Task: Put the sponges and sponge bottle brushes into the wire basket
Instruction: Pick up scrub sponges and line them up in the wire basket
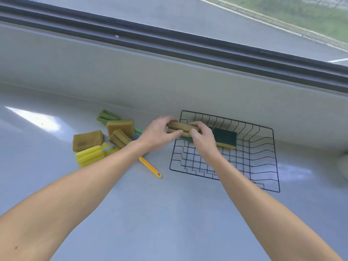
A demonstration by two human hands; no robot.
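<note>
A black wire basket stands on the grey counter at the right. Inside it lies a green and yellow sponge. Over the basket's near-left corner, my left hand and my right hand both grip one tan ridged sponge. To the left lies a pile: two brown sponges, a tan ridged sponge, a yellow ridged sponge, a green ridged sponge, and a yellow bottle brush handle partly under my left forearm.
A low pale wall rises right behind the pile and the basket, with a dark window frame above it. A pale rounded object sits at the right edge of the counter.
</note>
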